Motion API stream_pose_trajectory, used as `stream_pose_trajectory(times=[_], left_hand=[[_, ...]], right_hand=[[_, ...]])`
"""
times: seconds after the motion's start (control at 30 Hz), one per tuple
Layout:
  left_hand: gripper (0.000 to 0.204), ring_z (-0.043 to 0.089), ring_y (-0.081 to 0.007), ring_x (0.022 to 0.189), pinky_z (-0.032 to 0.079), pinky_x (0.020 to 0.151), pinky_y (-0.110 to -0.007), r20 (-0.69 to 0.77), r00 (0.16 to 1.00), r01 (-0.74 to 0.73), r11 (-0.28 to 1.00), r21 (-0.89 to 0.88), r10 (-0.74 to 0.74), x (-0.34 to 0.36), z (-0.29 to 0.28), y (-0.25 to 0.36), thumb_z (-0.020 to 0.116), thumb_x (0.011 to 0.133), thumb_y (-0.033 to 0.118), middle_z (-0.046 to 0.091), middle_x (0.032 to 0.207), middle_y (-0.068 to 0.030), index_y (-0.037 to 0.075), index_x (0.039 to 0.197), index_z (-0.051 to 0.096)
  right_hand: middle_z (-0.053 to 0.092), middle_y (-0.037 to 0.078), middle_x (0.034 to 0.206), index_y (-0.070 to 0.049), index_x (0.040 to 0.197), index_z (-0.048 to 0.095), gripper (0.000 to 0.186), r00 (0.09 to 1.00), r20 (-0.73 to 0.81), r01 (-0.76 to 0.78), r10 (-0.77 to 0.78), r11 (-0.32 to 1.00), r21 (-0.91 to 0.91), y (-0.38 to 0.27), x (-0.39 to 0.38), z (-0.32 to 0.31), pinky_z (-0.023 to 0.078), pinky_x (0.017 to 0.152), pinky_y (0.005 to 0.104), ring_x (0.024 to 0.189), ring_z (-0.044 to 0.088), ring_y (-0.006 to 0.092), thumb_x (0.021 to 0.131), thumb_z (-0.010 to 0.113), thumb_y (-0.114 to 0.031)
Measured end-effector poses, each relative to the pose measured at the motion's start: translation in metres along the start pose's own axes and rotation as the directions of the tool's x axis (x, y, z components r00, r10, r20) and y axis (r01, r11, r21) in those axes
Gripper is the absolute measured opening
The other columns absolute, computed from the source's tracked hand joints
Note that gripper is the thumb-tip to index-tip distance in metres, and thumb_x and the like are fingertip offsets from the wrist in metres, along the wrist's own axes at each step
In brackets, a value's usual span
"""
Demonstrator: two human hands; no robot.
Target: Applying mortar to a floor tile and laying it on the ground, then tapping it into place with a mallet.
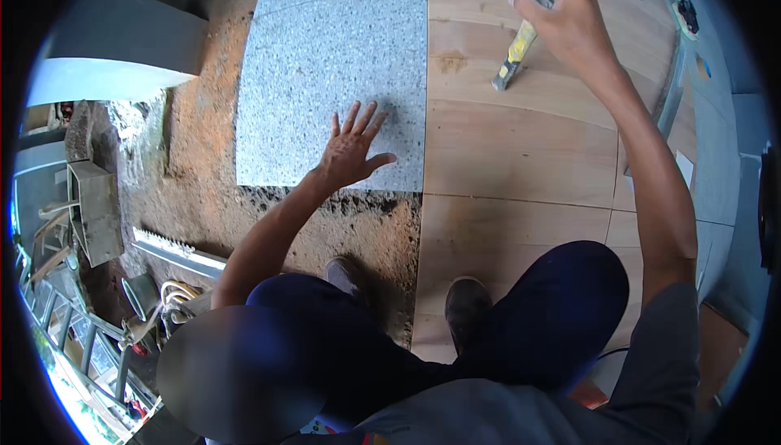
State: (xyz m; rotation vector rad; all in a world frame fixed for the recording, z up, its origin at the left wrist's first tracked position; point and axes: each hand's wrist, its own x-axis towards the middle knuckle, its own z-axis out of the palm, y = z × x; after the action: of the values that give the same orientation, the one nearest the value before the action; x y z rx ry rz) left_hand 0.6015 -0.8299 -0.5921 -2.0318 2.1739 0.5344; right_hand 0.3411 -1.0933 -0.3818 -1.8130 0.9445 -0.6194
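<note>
My left hand [348,154] lies with its fingers spread over the near part of a grey speckled tile [325,54]. At the upper right my right hand [572,28] is closed around a hammer [519,46]. Its grey head shows by my fingers, and a worn yellow-and-dark handle slants down over the wood-patterned tiles [521,144]. Whether the handle's end touches the floor I cannot tell. The speckled tile's right edge runs along the wood-patterned tiles, and its near edge borders rough mortar or dirt [342,217].
A toothed metal trowel or straightedge [179,254] lies at left, near a hose [177,294], a green-grey bucket [142,294] and a ladder [85,339]. A white-and-grey step or block [122,46] stands upper left. Small tools [687,14] lie far right. My shoes [466,311] are near the tile edges.
</note>
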Motion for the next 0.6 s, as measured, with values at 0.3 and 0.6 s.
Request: stream_pose_trajectory(times=[0.3,0.6], left_hand=[[0.094,0.013,-0.0412,0.157,0.015,0.121,-0.071,0.121,0.988,0.087,0.993,0.076,-0.095,0.044,-0.066,-0.1,0.055,0.094,0.07,0.022,0.169,-0.0165,0.007,0.16,0.03],[0.093,0.013,-0.0395,0.158,0.012,0.122,-0.071,-0.061,0.998,0.011,1.0,0.019,-0.01,0.239,-0.052,-0.147,0.044,0.096,0.075,0.023,0.17,-0.0157,0.009,0.161,0.031]], right_hand=[[0.075,0.014,0.118,-0.016,0.143,0.063,0.05,0.988,-0.091,0.082,-0.122,0.932,-0.354,0.011,0.011,-0.009,0.051,0.093,0.0273,0.101,0.065,0.0101,0.093,0.068,-0.016],[0.068,0.008,0.092,-0.018,0.145,0.06,0.052,0.985,-0.119,0.07,-0.122,0.928,-0.367,0.027,0.033,0.019,0.05,0.073,0.0249,0.075,0.05,0.0071,0.094,0.064,-0.013]])
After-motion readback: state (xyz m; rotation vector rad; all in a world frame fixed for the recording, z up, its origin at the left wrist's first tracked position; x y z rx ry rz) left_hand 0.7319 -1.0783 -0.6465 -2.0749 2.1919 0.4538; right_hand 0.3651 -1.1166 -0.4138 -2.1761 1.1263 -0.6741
